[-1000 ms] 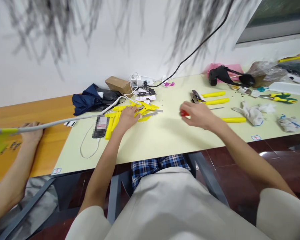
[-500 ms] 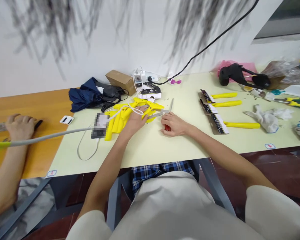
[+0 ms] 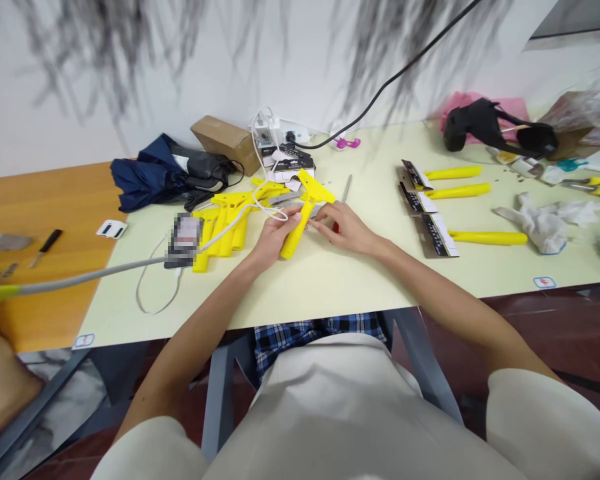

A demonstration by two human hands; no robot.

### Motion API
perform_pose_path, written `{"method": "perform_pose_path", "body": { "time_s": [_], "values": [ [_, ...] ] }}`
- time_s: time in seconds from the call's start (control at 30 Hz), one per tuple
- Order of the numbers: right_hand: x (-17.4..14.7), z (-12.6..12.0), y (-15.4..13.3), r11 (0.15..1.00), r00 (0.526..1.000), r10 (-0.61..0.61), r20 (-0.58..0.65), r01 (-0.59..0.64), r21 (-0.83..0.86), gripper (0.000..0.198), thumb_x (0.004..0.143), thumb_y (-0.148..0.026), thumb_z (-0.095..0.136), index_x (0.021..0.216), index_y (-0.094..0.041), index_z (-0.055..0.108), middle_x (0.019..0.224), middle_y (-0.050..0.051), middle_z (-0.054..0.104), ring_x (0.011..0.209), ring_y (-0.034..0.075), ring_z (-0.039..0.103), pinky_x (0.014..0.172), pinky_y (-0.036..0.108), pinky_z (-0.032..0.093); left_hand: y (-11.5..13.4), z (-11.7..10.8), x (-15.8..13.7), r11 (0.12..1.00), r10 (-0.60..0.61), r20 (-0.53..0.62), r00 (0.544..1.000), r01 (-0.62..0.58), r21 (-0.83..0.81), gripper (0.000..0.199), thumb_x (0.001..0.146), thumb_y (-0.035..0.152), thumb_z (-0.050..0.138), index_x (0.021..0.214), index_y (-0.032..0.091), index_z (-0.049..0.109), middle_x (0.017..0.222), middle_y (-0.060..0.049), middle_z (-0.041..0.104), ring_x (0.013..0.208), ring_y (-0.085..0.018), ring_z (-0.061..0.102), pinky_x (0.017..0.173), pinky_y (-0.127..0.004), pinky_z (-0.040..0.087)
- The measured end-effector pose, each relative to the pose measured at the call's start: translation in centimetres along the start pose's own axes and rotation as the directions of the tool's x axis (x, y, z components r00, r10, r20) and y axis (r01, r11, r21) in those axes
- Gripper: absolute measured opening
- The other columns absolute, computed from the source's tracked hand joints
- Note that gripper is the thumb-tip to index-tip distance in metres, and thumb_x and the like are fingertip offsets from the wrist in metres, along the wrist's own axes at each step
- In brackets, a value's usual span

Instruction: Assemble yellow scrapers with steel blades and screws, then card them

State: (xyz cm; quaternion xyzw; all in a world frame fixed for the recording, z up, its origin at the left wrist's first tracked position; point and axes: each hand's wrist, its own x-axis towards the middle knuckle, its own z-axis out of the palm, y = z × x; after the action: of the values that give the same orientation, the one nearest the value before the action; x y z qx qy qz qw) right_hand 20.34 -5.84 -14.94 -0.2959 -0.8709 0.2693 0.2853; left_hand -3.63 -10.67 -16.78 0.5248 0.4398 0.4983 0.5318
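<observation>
My left hand [image 3: 272,241] is closed on a yellow scraper [image 3: 296,233], which is tilted with its wide head up and its handle pointing down toward me. My right hand [image 3: 349,230] reaches to the scraper's head with thumb and forefinger. It also keeps a red-handled screwdriver [image 3: 336,227] in its curled fingers, the metal shaft pointing away from me; most of the handle is hidden. Behind my left hand, more yellow scrapers [image 3: 225,227] lie in a pile, and flat metal blades [image 3: 285,198] lie close by.
At right, three yellow-handled scrapers [image 3: 490,238] have black-and-white card sleeves. White gloves [image 3: 540,223] lie beyond them. A pixelated phone-like device [image 3: 184,240] and white cable are at left. A navy umbrella [image 3: 147,175] and cardboard box [image 3: 227,143] stand behind. A co-worker's arm [image 3: 3,387] shows lower left.
My left hand has lifted a yellow scraper from the pile and brought it in front of me. My right hand's fingers have opened out toward it. The co-worker's hand has left the orange table.
</observation>
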Motion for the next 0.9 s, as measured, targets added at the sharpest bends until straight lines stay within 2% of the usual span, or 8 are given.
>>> {"method": "perform_pose_path", "body": {
  "time_s": [0.1, 0.2, 0.33, 0.47, 0.57, 0.67, 0.77, 0.9],
  "values": [
    [0.0, 0.3, -1.0, 0.954, 0.986, 0.144, -0.087, -0.115, 0.276, 0.039, 0.111, -0.061, 0.059, 0.116, -0.023, 0.069, 0.12, 0.01, 0.077, 0.102, 0.028, 0.07, 0.074, 0.038, 0.056, 0.6, 0.8, -0.6, 0.995, -0.048, 0.11, 0.993, 0.057, -0.085, 0.056, 0.095, 0.064, 0.083, 0.13, 0.021, 0.074, 0.125, -0.013, 0.084, 0.106, -0.026, 0.083, 0.101, -0.044, 0.067],
    [0.0, 0.6, -2.0, 0.859, 0.964, 0.251, -0.092, -0.178, 0.479, 0.049, 0.104, -0.072, 0.067, 0.112, -0.023, 0.071, 0.11, 0.007, 0.077, 0.09, 0.024, 0.071, 0.059, 0.032, 0.053, 1.0, 1.3, -1.2, 0.986, -0.081, 0.204, 0.976, 0.108, -0.125, 0.052, 0.094, 0.061, 0.086, 0.126, 0.021, 0.074, 0.12, -0.014, 0.085, 0.108, -0.029, 0.084, 0.103, -0.048, 0.067],
    [0.1, 1.0, -2.8, 0.725, 0.927, 0.367, -0.08, -0.232, 0.649, 0.053, 0.089, -0.074, 0.085, 0.099, -0.024, 0.071, 0.097, 0.005, 0.077, 0.074, 0.019, 0.067, 0.056, 0.031, 0.055, 0.9, 1.6, -1.4, 0.998, -0.026, 0.223, 0.974, 0.036, -0.041, 0.048, 0.091, 0.059, 0.09, 0.118, 0.021, 0.078, 0.123, -0.013, 0.084, 0.116, -0.03, 0.082, 0.108, -0.049, 0.066],
    [0.3, 0.6, -2.9, 0.583, 0.901, 0.43, -0.058, -0.228, 0.78, 0.052, 0.086, -0.065, 0.093, 0.097, -0.026, 0.06, 0.1, 0.005, 0.082, 0.087, 0.024, 0.078, 0.071, 0.036, 0.065, 0.9, 0.8, -1.1, 0.973, 0.095, 0.14, 0.986, -0.122, 0.194, 0.041, 0.097, 0.06, 0.083, 0.111, 0.022, 0.082, 0.121, -0.011, 0.085, 0.113, -0.027, 0.08, 0.109, -0.047, 0.063],
    [0.5, -0.2, -2.4, 0.527, 0.869, 0.485, -0.1, -0.2, 0.826, 0.056, 0.087, -0.061, 0.093, 0.101, -0.028, 0.05, 0.104, 0.004, 0.083, 0.09, 0.024, 0.081, 0.082, 0.041, 0.069, 1.0, -1.1, -0.4, 0.838, 0.239, 0.045, 0.97, -0.23, 0.496, 0.038, 0.101, 0.059, 0.076, 0.111, 0.023, 0.081, 0.114, -0.009, 0.084, 0.104, -0.026, 0.077, 0.104, -0.045, 0.062],
    [0.7, -0.7, -1.8, 0.532, 0.834, 0.538, -0.123, -0.223, 0.817, 0.062, 0.085, -0.063, 0.093, 0.107, -0.03, 0.046, 0.108, 0.004, 0.082, 0.086, 0.023, 0.081, 0.077, 0.04, 0.069, 0.9, -3.5, 0.3, 0.645, 0.345, 0.048, 0.937, -0.274, 0.713, 0.034, 0.103, 0.054, 0.073, 0.117, 0.024, 0.079, 0.119, -0.011, 0.082, 0.115, -0.029, 0.074, 0.112, -0.051, 0.058],
    [0.8, -0.9, -1.4, 0.533, 0.822, 0.56, -0.104, -0.261, 0.805, 0.062, 0.084, -0.063, 0.09, 0.109, -0.029, 0.046, 0.111, 0.005, 0.082, 0.084, 0.022, 0.079, 0.066, 0.036, 0.068, 0.2, -5.1, 0.8, 0.537, 0.361, 0.083, 0.929, -0.279, 0.796, 0.029, 0.103, 0.046, 0.073, 0.123, 0.025, 0.077, 0.129, -0.012, 0.079, 0.131, -0.033, 0.069, 0.124, -0.056, 0.05],
    [0.8, -0.9, -1.3, 0.563, 0.819, 0.567, -0.085, -0.311, 0.766, 0.059, 0.086, -0.063, 0.088, 0.109, -0.029, 0.047, 0.112, 0.005, 0.081, 0.075, 0.02, 0.075, 0.056, 0.034, 0.064, -0.7, -5.2, 1.0, 0.47, 0.324, 0.122, 0.938, -0.271, 0.84, 0.028, 0.101, 0.043, 0.075, 0.121, 0.023, 0.079, 0.132, -0.014, 0.077, 0.135, -0.035, 0.066, 0.125, -0.056, 0.049]
  ]
}}
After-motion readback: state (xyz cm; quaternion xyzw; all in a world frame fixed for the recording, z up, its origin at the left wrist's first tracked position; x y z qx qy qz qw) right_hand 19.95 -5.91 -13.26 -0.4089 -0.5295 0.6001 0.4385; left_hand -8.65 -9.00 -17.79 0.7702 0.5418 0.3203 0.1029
